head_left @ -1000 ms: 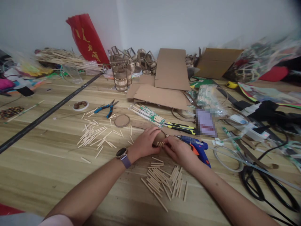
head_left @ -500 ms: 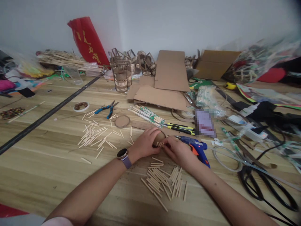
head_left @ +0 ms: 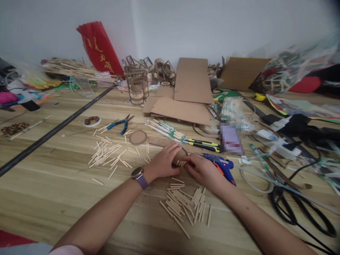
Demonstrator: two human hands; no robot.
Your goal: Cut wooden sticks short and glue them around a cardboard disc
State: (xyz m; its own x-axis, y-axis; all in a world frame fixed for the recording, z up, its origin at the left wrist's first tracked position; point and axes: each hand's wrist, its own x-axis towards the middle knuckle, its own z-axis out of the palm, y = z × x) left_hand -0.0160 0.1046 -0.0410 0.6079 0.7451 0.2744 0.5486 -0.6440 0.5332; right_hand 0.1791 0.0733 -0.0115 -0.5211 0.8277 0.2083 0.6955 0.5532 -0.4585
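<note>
My left hand (head_left: 163,162), with a watch on its wrist, curls round a small round cardboard piece (head_left: 181,156) that has a few short wooden sticks standing on its edge. My right hand (head_left: 202,170) meets it from the right, fingertips pinched on those short sticks (head_left: 181,163). Just below my hands a heap of cut sticks (head_left: 183,203) lies on the wooden floor. A blue and orange glue gun (head_left: 222,167) rests right beside my right hand.
More cut sticks (head_left: 107,153) lie scattered at the left, with blue pliers (head_left: 120,123) and a cardboard disc (head_left: 137,137). Cardboard sheets (head_left: 186,99), finished stick baskets (head_left: 137,88), wrapped chopsticks (head_left: 166,129), a yellow-black knife (head_left: 203,143) and black scissors (head_left: 297,209) surround the spot.
Both hands stay on the round piece with barely any shift. The view has tilted slightly, so the scene sits a little lower in the picture.
</note>
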